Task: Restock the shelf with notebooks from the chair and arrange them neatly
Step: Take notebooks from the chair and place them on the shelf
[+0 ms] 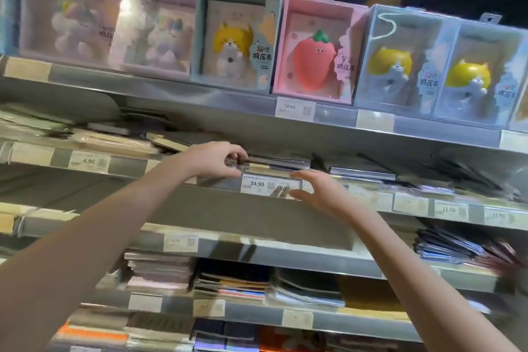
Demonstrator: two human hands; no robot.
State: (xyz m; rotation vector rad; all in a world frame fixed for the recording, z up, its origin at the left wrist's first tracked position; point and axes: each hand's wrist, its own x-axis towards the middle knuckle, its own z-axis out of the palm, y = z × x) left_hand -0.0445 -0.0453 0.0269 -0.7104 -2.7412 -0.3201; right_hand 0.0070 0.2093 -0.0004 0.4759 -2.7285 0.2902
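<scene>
A small stack of dark notebooks (278, 162) lies flat on the second shelf (171, 174), just above the 34.90 price tag (258, 183). My left hand (214, 161) grips the stack's left end, fingers curled over its top and thumb beneath. My right hand (320, 190) hovers in front of the shelf's price rail to the right of that tag, fingers spread and holding nothing. The chair is out of view.
Boxed squishy-toy notebooks, among them a cat box (234, 37) and a pink strawberry box (314, 48), line the top shelf. More notebook stacks (363, 173) lie right of my hands, loose ones (114, 134) to the left. Lower shelves hold piles of notebooks (231, 286).
</scene>
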